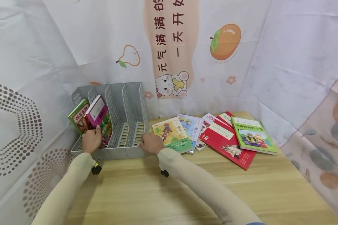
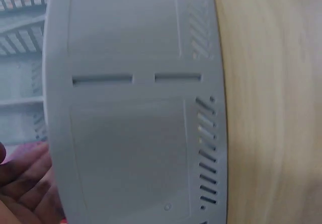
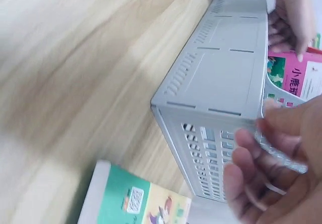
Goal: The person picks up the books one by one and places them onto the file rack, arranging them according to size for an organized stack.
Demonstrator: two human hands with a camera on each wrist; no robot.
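Note:
My left hand (image 1: 91, 140) grips the lower end of a purple picture book (image 1: 97, 110) that stands in a left slot of a grey file organizer (image 1: 115, 153). In the right wrist view its thumb lies on the pink cover (image 3: 289, 73), its fingers bent behind the organizer's front wall. Beside that book, a green and red book (image 1: 80, 115) leans in the leftmost slot. At the organizer's right front corner, my right hand (image 1: 152, 143) pinches the rim, thumb at the top edge and fingers along the perforated side wall (image 3: 201, 153).
Right of the organizer lie a yellow and green book (image 1: 171, 132), a blue book (image 1: 192, 125), a red book (image 1: 228, 142) and a light green book (image 1: 253, 134), partly overlapping on the wooden table (image 1: 146, 193). A printed cloth (image 1: 202, 68) hangs behind.

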